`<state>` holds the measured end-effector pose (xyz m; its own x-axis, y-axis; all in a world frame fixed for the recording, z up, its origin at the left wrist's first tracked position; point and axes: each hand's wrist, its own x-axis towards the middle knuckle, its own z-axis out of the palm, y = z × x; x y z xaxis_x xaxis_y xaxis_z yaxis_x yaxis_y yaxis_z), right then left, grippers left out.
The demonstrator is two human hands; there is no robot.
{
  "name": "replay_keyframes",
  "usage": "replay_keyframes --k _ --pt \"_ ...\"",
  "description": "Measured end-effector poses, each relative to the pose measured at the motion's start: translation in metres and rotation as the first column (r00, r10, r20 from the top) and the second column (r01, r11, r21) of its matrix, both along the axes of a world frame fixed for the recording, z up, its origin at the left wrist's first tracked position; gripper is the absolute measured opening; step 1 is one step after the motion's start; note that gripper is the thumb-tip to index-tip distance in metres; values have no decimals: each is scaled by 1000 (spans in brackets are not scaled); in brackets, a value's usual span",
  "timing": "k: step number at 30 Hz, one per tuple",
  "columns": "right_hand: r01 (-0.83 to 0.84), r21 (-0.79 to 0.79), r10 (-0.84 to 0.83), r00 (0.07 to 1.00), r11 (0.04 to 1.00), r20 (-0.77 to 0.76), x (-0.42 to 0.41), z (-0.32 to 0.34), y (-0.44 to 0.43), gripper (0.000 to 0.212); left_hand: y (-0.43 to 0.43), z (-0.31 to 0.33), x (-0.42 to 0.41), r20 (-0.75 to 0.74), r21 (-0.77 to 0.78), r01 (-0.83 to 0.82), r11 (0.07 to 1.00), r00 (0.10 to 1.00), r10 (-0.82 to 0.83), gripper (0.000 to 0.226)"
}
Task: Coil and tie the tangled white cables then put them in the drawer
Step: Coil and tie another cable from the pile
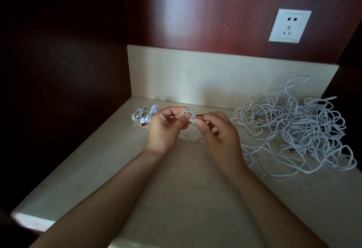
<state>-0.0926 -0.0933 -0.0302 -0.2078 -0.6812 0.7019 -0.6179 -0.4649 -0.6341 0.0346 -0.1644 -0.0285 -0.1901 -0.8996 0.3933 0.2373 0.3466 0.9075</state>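
Note:
A small coil of white cable (pixel 188 111) is held above the pale stone counter (pixel 176 189). My left hand (pixel 163 128) grips the coil's loops between thumb and fingers. My right hand (pixel 219 133) pinches the cable's end at its orange-tipped plug (pixel 198 119). At the right lies a big tangled heap of white cables (pixel 297 128). Two tied white cable bundles (pixel 146 114) lie at the back left, one showing an orange plug. No drawer is visible.
A white wall socket (pixel 289 25) sits on the dark red wood panel behind. A pale backsplash (pixel 215 75) runs along the rear. A dark wooden wall (pixel 68 71) closes off the left side. The counter's front edge is at lower left.

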Motion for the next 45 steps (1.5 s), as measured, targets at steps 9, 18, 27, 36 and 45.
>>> replay_keyframes --k 9,18,27,36,45 --pt "-20 66 -3 942 998 335 1 6 3 13 8 -3 -2 86 -88 74 993 994 -67 19" --pt "108 30 -112 958 994 262 7 4 2 13 8 -4 -2 85 -66 74 995 994 -68 19" --pt "170 65 -175 981 983 79 0 0 -1 10 6 -7 -2 132 -103 22 994 991 -9 16" --pt "233 -36 -233 933 972 -275 -3 -1 0 6 1 -14 3 333 -387 -46 921 925 186 18" --pt "132 84 -114 974 988 -196 -6 0 -1 5 1 -10 11 469 -684 44 729 791 393 22"
